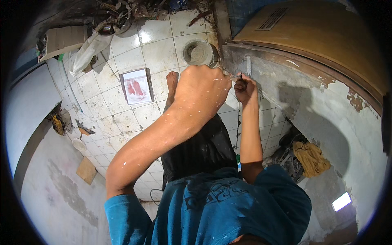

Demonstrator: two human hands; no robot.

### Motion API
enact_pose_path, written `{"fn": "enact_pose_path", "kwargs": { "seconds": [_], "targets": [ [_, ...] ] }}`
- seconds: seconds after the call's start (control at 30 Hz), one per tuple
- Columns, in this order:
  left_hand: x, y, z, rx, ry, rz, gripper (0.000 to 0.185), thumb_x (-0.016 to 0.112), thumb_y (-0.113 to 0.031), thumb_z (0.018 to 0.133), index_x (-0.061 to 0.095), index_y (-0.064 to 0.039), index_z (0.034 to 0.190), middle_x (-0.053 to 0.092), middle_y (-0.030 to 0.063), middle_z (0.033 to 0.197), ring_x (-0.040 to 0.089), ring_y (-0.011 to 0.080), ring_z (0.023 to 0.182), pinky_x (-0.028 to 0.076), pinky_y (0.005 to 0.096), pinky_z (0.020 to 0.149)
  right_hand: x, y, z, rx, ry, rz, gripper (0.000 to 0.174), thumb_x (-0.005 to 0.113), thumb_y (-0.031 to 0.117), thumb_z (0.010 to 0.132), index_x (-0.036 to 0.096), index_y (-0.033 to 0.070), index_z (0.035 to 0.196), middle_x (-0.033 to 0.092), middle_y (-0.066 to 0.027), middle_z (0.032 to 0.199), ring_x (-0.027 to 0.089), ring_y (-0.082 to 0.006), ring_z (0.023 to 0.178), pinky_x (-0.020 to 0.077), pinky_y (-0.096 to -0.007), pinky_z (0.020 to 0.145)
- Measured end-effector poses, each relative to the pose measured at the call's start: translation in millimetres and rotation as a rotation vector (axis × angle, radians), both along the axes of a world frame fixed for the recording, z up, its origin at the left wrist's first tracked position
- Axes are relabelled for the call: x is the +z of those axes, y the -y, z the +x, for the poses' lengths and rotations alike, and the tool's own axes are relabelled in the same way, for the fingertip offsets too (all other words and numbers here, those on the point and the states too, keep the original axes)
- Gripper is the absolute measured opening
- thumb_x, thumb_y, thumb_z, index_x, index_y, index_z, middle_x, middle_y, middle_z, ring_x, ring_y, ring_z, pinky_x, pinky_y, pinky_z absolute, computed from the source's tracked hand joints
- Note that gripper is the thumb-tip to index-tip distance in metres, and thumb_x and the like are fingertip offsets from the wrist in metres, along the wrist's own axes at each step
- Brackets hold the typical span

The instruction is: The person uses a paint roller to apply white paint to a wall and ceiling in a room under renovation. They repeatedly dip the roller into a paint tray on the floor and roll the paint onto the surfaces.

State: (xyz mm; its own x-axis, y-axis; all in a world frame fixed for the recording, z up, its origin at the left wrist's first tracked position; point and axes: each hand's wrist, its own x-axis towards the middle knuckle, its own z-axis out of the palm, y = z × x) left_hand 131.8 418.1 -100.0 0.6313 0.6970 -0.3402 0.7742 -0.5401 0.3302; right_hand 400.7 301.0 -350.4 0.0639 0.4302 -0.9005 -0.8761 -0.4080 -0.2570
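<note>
My left hand (205, 88) is a closed fist, its back to the camera and speckled with white; what its hidden fingers hold cannot be told. A thin, dark and metallic tool (235, 76) spans the small gap to my right hand (246, 88), whose curled fingers grip its end. Just beyond the fist, a round bucket (198, 52) with greyish-white contents stands on the floor. Left of my bare foot lies a shallow rectangular tray or panel (137, 86), white with smeared red patches.
The plastered wall (330, 122) at right has peeling patches under a wooden panel (309, 33). A brown cloth (310, 159) lies over dark clutter at its foot. Across the stained tile floor (122, 122) are a white sack (92, 50), a cardboard box (65, 41) and a thin pole (71, 85).
</note>
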Motion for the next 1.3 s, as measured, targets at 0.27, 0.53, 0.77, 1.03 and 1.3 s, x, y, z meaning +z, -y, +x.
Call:
{"fn": "enact_pose_path", "kwargs": {
  "seconds": [0.27, 0.53, 0.77, 1.03, 1.3],
  "targets": [
    [-64, -2, 19, -0.034, -0.002, -0.011, 0.014, 0.069, -0.016, 0.086, 0.079, -0.015, 0.076, 0.077, 0.008, 0.078, 0.077, 0.0231, 0.075, 0.059, 0.0349, 0.06, -55, -20, 1, 0.028, 0.04, -0.145, 0.013, 0.061, 0.012, 0.096, 0.065, -0.001, 0.096, 0.057, -0.002, 0.069, 0.052, -0.0152, 0.055, 0.0438, -0.0261, 0.052],
    [31, 56, -30, -0.005, 0.129, 0.108, 0.034, 0.074, -0.041, 0.088, 0.077, -0.008, 0.083, 0.074, 0.0135, 0.077, 0.073, 0.0284, 0.063, 0.057, 0.0374, 0.055, 51, 30, -14, 0.011, 0.102, 0.032, 0.013, 0.058, 0.014, 0.101, 0.063, 0.002, 0.1, 0.057, 0.0, 0.069, 0.045, -0.0073, 0.051, 0.0398, -0.0243, 0.051],
    [99, 77, -95, 0.057, 0.111, 0.144, 0.049, 0.069, -0.048, 0.093, 0.067, -0.007, 0.12, 0.071, 0.0119, 0.068, 0.071, 0.028, 0.057, 0.054, 0.0375, 0.05, 180, 30, -70, -0.086, 0.243, 0.051, 0.01, 0.059, 0.013, 0.102, 0.064, 0.004, 0.104, 0.057, 0.0036, 0.072, 0.035, -0.0057, 0.049, 0.0305, -0.0232, 0.051],
    [110, 92, -169, 0.156, 0.255, 0.104, 0.041, 0.075, -0.049, 0.087, 0.074, -0.012, 0.103, 0.071, 0.0087, 0.07, 0.068, 0.0292, 0.056, 0.05, 0.0402, 0.053, 266, 42, -117, -0.145, 0.389, 0.115, 0.017, 0.062, 0.015, 0.101, 0.062, 0.003, 0.112, 0.066, -0.0021, 0.092, 0.035, -0.0058, 0.054, 0.03, -0.0237, 0.052],
    [85, 108, -212, 0.19, 0.484, 0.073, 0.044, 0.077, -0.049, 0.087, 0.075, -0.008, 0.102, 0.07, 0.0105, 0.069, 0.066, 0.0266, 0.053, 0.049, 0.0373, 0.051, 316, 58, -147, -0.12, 0.625, 0.269, 0.02, 0.064, 0.016, 0.099, 0.062, 0.002, 0.114, 0.071, -0.0102, 0.101, 0.038, -0.0047, 0.056, 0.0332, -0.0232, 0.052]
  ]
}}
